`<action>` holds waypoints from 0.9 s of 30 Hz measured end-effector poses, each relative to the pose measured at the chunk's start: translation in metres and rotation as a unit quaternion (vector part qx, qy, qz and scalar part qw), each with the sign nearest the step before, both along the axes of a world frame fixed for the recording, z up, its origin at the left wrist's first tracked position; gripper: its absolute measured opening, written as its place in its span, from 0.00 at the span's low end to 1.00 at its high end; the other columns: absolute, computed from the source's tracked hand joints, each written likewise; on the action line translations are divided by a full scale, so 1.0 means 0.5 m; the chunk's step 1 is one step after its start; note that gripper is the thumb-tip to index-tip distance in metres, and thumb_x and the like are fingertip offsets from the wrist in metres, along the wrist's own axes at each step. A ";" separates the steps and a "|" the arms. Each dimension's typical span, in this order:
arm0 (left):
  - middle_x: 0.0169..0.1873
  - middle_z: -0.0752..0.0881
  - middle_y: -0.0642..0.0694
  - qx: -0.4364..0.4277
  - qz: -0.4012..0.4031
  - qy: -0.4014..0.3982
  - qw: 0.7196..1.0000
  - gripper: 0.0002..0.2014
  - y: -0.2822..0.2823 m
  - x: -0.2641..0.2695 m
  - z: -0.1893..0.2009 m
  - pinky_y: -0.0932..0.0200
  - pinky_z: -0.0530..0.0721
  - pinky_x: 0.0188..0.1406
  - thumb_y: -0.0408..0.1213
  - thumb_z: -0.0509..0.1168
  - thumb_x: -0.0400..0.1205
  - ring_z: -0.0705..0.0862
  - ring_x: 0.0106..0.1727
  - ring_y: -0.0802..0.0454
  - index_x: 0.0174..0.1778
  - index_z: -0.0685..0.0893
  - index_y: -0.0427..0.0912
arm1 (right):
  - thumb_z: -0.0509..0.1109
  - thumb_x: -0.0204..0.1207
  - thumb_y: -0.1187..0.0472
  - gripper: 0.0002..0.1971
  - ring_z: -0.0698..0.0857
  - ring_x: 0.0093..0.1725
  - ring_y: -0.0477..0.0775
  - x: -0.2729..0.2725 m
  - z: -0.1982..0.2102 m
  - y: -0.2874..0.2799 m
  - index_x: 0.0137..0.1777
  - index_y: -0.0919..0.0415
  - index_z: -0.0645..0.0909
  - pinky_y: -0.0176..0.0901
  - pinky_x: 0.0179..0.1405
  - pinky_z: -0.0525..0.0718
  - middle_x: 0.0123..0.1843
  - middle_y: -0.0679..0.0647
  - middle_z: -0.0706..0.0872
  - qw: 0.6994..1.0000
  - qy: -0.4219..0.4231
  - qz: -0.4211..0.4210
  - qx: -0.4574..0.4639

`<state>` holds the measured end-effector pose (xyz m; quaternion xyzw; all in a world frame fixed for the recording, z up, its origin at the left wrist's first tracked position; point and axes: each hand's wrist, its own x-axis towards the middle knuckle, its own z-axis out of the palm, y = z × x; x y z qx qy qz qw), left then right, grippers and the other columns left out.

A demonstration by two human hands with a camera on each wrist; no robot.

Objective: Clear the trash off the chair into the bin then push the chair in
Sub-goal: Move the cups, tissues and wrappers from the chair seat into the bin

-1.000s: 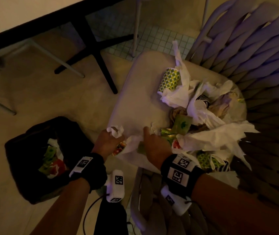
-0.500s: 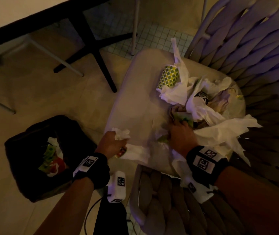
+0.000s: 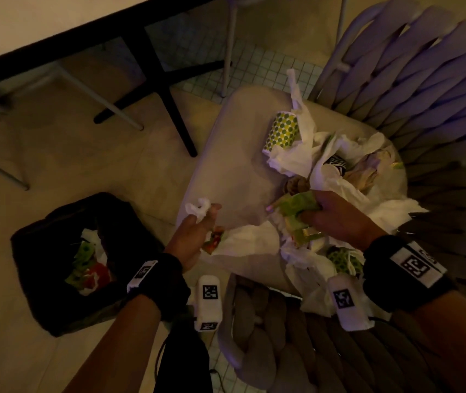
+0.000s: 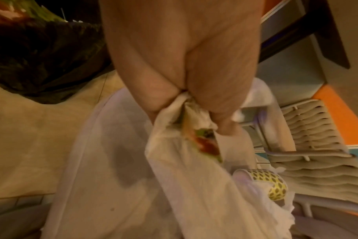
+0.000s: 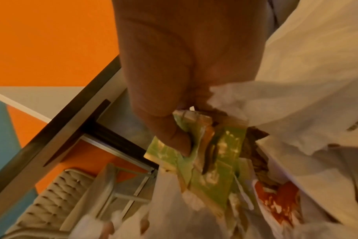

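A woven chair has a beige seat cushion piled with trash on its right half: white napkins, a green-dotted paper cup lying on its side, wrappers. My left hand grips a bunch of white napkin with a red-green wrapper at the cushion's near left edge. My right hand grips green wrappers lifted from the pile. The black-lined bin stands on the floor to the left, with some trash inside.
A table with a black pedestal leg stands ahead at the upper left. Metal chair legs cross the floor under it. Another woven chair sits below my right wrist. Tan floor lies between bin and table.
My right hand closed on the green wrappers and lifted them off the pile. My left hand kept its hold on the napkin bunch and stayed near the cushion's edge.
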<state>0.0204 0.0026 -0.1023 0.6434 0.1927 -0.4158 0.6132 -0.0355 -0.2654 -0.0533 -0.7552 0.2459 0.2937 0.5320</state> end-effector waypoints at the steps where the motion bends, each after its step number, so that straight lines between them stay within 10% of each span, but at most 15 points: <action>1: 0.45 0.86 0.51 -0.011 -0.013 -0.005 1.000 0.12 0.001 -0.003 0.001 0.61 0.84 0.42 0.40 0.65 0.83 0.85 0.43 0.58 0.62 0.81 0.52 | 0.67 0.70 0.71 0.16 0.90 0.51 0.63 -0.002 0.004 0.004 0.54 0.55 0.87 0.68 0.51 0.87 0.51 0.60 0.91 1.000 0.006 -0.011 0.011; 5: 0.26 0.85 0.47 0.067 -0.209 -0.063 0.974 0.17 0.008 -0.010 -0.013 0.61 0.80 0.26 0.31 0.78 0.70 0.81 0.26 0.53 0.47 0.84 0.55 | 0.69 0.66 0.64 0.18 0.90 0.51 0.64 -0.008 0.006 0.019 0.58 0.56 0.84 0.70 0.51 0.87 0.52 0.61 0.91 0.998 0.015 -0.043 0.052; 9: 0.26 0.80 0.45 0.148 -0.369 -0.157 0.904 0.15 0.010 -0.023 -0.032 0.62 0.77 0.31 0.25 0.72 0.72 0.84 0.28 0.60 0.24 0.77 0.44 | 0.70 0.64 0.61 0.20 0.90 0.52 0.63 -0.013 0.010 0.021 0.59 0.57 0.83 0.69 0.53 0.86 0.53 0.61 0.90 0.997 0.014 -0.051 0.061; 12: 0.32 0.81 0.40 0.166 -0.388 -0.161 0.892 0.06 0.002 -0.024 -0.027 0.66 0.73 0.32 0.28 0.66 0.76 0.83 0.35 0.45 0.33 0.81 0.33 | 0.70 0.70 0.66 0.17 0.89 0.52 0.63 -0.016 0.014 0.015 0.59 0.59 0.83 0.68 0.55 0.86 0.53 0.61 0.90 0.997 0.007 -0.051 0.053; 15: 0.33 0.81 0.39 0.135 -0.312 -0.150 0.928 0.04 -0.005 -0.014 -0.024 0.52 0.80 0.39 0.35 0.58 0.71 0.82 0.38 0.42 0.32 0.78 0.45 | 0.71 0.70 0.68 0.15 0.89 0.52 0.63 -0.021 0.022 0.010 0.57 0.60 0.84 0.66 0.56 0.86 0.53 0.62 0.90 0.998 0.010 -0.045 0.044; 20: 0.38 0.83 0.45 0.062 -0.158 -0.120 0.978 0.03 -0.033 -0.003 0.015 0.59 0.81 0.40 0.33 0.61 0.83 0.84 0.37 0.58 0.48 0.81 0.42 | 0.70 0.73 0.73 0.15 0.89 0.37 0.44 -0.030 0.025 0.017 0.43 0.49 0.84 0.42 0.41 0.88 0.38 0.46 0.90 0.996 0.051 0.016 0.077; 22: 0.43 0.85 0.50 0.057 -0.183 -0.105 0.976 0.12 -0.044 -0.001 0.019 0.59 0.81 0.45 0.34 0.70 0.79 0.84 0.41 0.60 0.58 0.81 0.41 | 0.68 0.73 0.76 0.18 0.89 0.36 0.43 -0.034 0.022 0.019 0.42 0.48 0.84 0.40 0.38 0.89 0.37 0.45 0.90 0.994 0.065 0.021 0.090; 27: 0.49 0.81 0.41 0.125 -0.294 -0.139 0.937 0.21 -0.041 -0.002 -0.001 0.57 0.79 0.50 0.36 0.83 0.63 0.85 0.55 0.42 0.46 0.80 0.43 | 0.69 0.73 0.76 0.16 0.88 0.45 0.56 -0.037 0.024 0.011 0.47 0.52 0.84 0.54 0.48 0.87 0.47 0.57 0.89 0.993 0.064 0.023 0.093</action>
